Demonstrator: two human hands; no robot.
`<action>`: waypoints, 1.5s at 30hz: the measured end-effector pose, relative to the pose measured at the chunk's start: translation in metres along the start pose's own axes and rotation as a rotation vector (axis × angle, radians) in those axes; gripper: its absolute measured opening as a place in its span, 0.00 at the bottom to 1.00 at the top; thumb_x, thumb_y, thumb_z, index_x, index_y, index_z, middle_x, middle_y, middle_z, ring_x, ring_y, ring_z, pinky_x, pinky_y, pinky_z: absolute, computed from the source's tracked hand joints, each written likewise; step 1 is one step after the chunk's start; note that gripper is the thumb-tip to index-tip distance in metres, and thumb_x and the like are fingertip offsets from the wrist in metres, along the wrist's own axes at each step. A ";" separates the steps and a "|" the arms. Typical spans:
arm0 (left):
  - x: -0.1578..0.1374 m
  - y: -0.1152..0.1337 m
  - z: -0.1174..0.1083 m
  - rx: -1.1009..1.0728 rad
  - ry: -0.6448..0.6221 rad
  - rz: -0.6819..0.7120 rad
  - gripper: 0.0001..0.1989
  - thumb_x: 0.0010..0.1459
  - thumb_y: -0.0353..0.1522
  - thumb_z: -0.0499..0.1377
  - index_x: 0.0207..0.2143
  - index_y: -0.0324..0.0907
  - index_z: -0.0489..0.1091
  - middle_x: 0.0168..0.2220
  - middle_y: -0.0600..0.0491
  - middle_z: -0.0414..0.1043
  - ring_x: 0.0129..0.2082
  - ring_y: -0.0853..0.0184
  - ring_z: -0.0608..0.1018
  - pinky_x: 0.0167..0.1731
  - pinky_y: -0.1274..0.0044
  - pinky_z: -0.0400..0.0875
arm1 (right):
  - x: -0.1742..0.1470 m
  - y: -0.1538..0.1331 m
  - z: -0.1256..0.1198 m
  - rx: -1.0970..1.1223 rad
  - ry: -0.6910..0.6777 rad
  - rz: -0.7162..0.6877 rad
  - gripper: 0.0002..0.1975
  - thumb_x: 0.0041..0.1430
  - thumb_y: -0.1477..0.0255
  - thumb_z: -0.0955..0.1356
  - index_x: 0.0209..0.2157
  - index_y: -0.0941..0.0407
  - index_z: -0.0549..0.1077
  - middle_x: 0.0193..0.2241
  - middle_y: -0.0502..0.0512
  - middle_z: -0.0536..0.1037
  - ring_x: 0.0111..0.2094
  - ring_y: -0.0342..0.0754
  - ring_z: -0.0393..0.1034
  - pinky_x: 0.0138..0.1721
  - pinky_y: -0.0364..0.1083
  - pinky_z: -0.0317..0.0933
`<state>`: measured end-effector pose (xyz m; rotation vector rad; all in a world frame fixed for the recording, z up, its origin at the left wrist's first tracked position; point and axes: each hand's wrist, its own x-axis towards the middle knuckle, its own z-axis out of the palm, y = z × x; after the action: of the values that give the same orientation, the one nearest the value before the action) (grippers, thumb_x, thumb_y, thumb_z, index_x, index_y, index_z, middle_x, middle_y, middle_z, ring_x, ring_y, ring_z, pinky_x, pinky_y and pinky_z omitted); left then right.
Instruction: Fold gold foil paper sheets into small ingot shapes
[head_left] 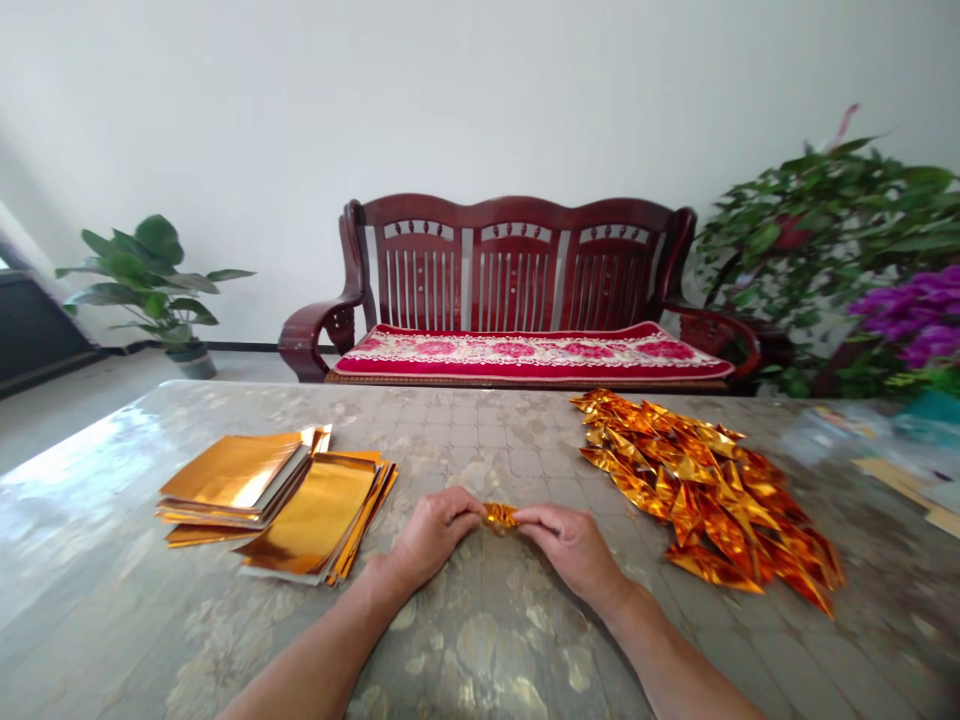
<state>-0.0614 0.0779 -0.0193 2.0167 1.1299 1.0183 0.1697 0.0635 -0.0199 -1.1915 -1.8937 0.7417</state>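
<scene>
Between my two hands, over the middle of the table, is a small crumpled piece of gold foil paper [499, 515]. My left hand [436, 530] pinches its left end between thumb and fingers. At the right end, my right hand [566, 540] pinches it the same way; both tips of the paper are hidden in the fingers. To the left lie stacks of flat gold foil sheets [311, 515], some showing pale backs. A heap of folded, pointed gold foil pieces [705, 490] spreads over the table to the right.
The table [480, 650] has a glossy, patterned cover. Clear plastic bags [836, 435] and pale card strips [907, 490] lie at its right end. Beyond stands a dark red wooden bench [514, 265] with a red floral cushion [532, 352], potted plants [154, 275] on either side.
</scene>
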 end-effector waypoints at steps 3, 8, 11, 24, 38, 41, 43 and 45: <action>0.000 0.003 0.000 0.011 -0.047 0.014 0.07 0.59 0.30 0.60 0.34 0.45 0.79 0.33 0.55 0.79 0.35 0.67 0.79 0.39 0.79 0.70 | -0.001 0.004 -0.003 -0.049 -0.019 -0.054 0.10 0.59 0.72 0.69 0.39 0.45 0.81 0.36 0.46 0.83 0.37 0.48 0.78 0.41 0.44 0.68; -0.002 0.009 0.000 0.002 -0.135 0.092 0.06 0.60 0.32 0.61 0.36 0.43 0.78 0.33 0.54 0.78 0.35 0.69 0.78 0.39 0.81 0.70 | -0.003 0.007 -0.004 -0.098 0.007 -0.147 0.11 0.59 0.76 0.68 0.38 0.48 0.81 0.34 0.47 0.83 0.35 0.46 0.78 0.39 0.42 0.68; -0.003 0.007 0.002 0.025 -0.101 0.090 0.05 0.60 0.30 0.61 0.35 0.43 0.78 0.33 0.54 0.78 0.35 0.69 0.79 0.39 0.81 0.70 | -0.003 0.005 -0.003 -0.108 0.015 -0.204 0.10 0.60 0.76 0.68 0.37 0.49 0.81 0.34 0.48 0.83 0.35 0.45 0.78 0.39 0.41 0.68; 0.001 0.009 0.009 -0.008 -0.069 0.145 0.06 0.60 0.29 0.62 0.37 0.45 0.79 0.34 0.54 0.81 0.35 0.69 0.80 0.39 0.80 0.72 | -0.002 0.005 -0.002 -0.102 0.024 -0.281 0.09 0.61 0.76 0.68 0.39 0.51 0.80 0.34 0.51 0.81 0.35 0.45 0.76 0.39 0.42 0.68; 0.003 0.009 0.017 0.015 0.013 0.062 0.07 0.57 0.26 0.62 0.34 0.45 0.79 0.32 0.57 0.81 0.33 0.70 0.81 0.38 0.82 0.72 | 0.001 0.002 0.003 -0.109 0.074 -0.302 0.10 0.61 0.76 0.68 0.40 0.51 0.80 0.35 0.51 0.81 0.36 0.45 0.77 0.39 0.41 0.69; 0.004 0.012 0.017 0.018 0.034 0.040 0.09 0.57 0.25 0.61 0.34 0.45 0.79 0.32 0.57 0.81 0.34 0.70 0.81 0.37 0.82 0.72 | 0.002 0.002 0.005 -0.113 0.104 -0.301 0.10 0.61 0.77 0.67 0.40 0.51 0.80 0.35 0.51 0.81 0.36 0.45 0.77 0.39 0.41 0.69; 0.005 0.013 0.018 0.023 0.062 0.021 0.09 0.57 0.24 0.61 0.34 0.45 0.79 0.32 0.57 0.81 0.33 0.70 0.81 0.37 0.82 0.72 | 0.002 0.001 0.006 -0.115 0.132 -0.300 0.11 0.61 0.77 0.67 0.39 0.51 0.80 0.35 0.51 0.81 0.36 0.45 0.77 0.39 0.41 0.70; 0.005 0.013 0.019 0.022 0.083 0.005 0.09 0.56 0.24 0.61 0.33 0.45 0.79 0.32 0.57 0.81 0.33 0.70 0.81 0.37 0.81 0.72 | 0.002 0.000 0.007 -0.114 0.158 -0.303 0.11 0.61 0.78 0.66 0.39 0.52 0.80 0.34 0.52 0.81 0.35 0.45 0.77 0.38 0.41 0.70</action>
<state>-0.0379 0.0741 -0.0173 2.0123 1.1841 1.1055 0.1632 0.0652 -0.0235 -0.9692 -1.9455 0.3698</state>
